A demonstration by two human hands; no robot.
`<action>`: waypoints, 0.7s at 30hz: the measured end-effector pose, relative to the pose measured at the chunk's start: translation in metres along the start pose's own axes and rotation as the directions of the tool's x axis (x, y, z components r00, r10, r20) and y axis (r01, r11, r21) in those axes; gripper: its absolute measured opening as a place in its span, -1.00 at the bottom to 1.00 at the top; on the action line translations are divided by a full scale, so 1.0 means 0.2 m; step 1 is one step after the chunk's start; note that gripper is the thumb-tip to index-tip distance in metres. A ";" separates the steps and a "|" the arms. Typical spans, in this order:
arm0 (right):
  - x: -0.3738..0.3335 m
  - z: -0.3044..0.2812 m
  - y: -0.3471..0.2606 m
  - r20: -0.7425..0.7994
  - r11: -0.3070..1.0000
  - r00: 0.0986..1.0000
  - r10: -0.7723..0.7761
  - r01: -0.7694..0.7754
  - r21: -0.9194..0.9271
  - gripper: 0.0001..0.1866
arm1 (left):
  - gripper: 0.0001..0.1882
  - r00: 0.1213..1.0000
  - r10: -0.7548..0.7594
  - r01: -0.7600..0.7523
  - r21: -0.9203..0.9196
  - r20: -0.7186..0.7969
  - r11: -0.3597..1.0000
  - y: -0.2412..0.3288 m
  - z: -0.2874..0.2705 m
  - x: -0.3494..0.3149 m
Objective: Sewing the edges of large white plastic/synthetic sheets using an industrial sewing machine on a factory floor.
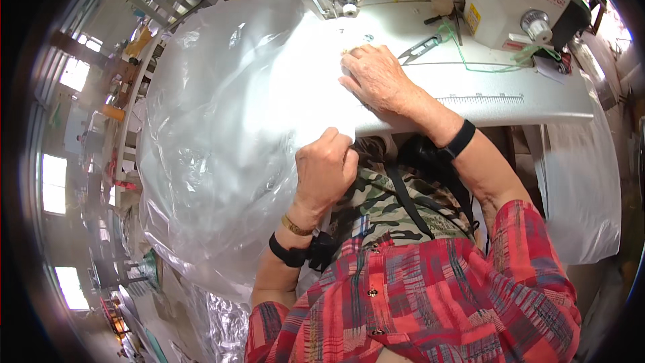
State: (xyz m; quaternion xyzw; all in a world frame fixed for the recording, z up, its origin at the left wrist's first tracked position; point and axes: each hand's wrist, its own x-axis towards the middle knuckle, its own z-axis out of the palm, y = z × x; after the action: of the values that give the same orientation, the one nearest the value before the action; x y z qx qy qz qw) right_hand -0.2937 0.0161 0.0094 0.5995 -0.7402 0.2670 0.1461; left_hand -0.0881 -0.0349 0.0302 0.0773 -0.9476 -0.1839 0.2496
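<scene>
A white sheet, washed out by the lamp, lies over the sewing machine bed towards its front edge. My left hand is closed, pinching the near edge of this sheet between thumb and fingers. Farther away, my right hand rests on the bed with its fingers bent and together. Its fingertips press down close to the needle area, and glare hides what is under them. Beyond it stands the sewing machine head, above the lit bed. Thread snips lie just right of my right hand.
A large clear plastic cover spreads over the left side. Green thread trails across the bed to the right, past a dark-handled tool. The handwheel-like white knob sits at the far right. A printed ruler runs along the front edge.
</scene>
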 end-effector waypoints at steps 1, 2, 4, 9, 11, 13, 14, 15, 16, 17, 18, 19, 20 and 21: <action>0.02 -0.04 -0.02 0.053 1.000 0.998 0.022 -0.022 0.012 -0.73 | -0.93 0.999 0.023 -0.023 0.002 -0.031 1.000 -0.02 0.01 0.04; 0.02 -0.03 -0.02 0.052 1.000 0.999 0.006 -0.006 0.014 -0.73 | -0.93 0.999 0.016 -0.015 0.009 -0.043 1.000 -0.03 0.00 0.08; 0.02 -0.01 -0.03 -0.024 1.000 1.000 0.005 -0.005 0.002 -0.74 | -0.94 0.999 -0.005 0.006 0.016 -0.042 1.000 -0.05 -0.01 0.16; 0.04 -0.05 -0.05 0.104 0.996 0.992 0.071 -0.077 0.054 -0.79 | -0.92 0.996 -0.007 0.012 0.050 -0.088 0.999 -0.14 0.07 0.32; 0.03 -0.02 -0.03 0.007 0.997 1.000 0.029 -0.029 0.065 -0.79 | -0.88 0.997 -0.011 0.017 0.068 -0.081 0.998 -0.15 0.09 0.39; 0.02 -0.01 -0.03 -0.086 0.995 0.996 0.016 -0.007 0.095 -0.77 | -0.88 0.994 -0.039 0.047 0.076 -0.100 0.996 -0.18 0.13 0.45; 0.03 0.00 -0.03 -0.090 0.995 0.996 -0.002 0.011 0.100 -0.77 | -0.87 0.994 -0.053 0.059 0.063 -0.095 0.996 -0.20 0.14 0.47; 0.04 0.00 -0.03 -0.083 0.996 0.996 0.029 -0.022 0.085 -0.77 | -0.87 0.992 -0.060 0.068 0.074 -0.108 0.995 -0.23 0.16 0.50; 0.04 0.01 -0.03 -0.074 0.996 0.995 0.066 -0.061 0.069 -0.77 | -0.87 0.990 -0.085 0.092 0.058 -0.110 0.994 -0.23 0.16 0.52; 0.04 0.02 -0.02 -0.041 0.995 0.997 0.070 -0.068 0.067 -0.78 | -0.86 0.988 -0.111 0.116 0.041 -0.112 0.992 -0.25 0.16 0.53; 0.05 0.02 -0.02 -0.040 0.996 0.997 0.059 -0.056 0.072 -0.78 | -0.86 0.986 -0.118 0.125 0.047 -0.119 0.991 -0.26 0.15 0.52; 0.05 0.01 -0.02 -0.008 0.995 0.997 0.078 -0.077 0.064 -0.78 | -0.85 0.992 -0.107 0.110 0.032 -0.070 0.993 -0.25 0.13 0.52; 0.04 0.01 -0.01 0.024 0.994 0.995 0.097 -0.098 0.055 -0.79 | -0.84 0.995 -0.095 0.096 0.016 -0.020 0.995 -0.23 0.10 0.52; 0.05 0.01 -0.01 0.036 0.994 0.994 0.099 -0.100 0.039 -0.78 | -0.80 0.997 -0.082 0.082 -0.031 0.017 0.996 -0.24 0.06 0.49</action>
State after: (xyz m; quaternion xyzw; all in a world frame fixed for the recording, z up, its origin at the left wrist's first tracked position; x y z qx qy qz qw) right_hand -0.2949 0.0056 0.0131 0.5692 -0.7660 0.2786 0.1078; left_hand -0.1771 -0.0980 0.0459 0.1107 -0.9425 -0.2096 0.2357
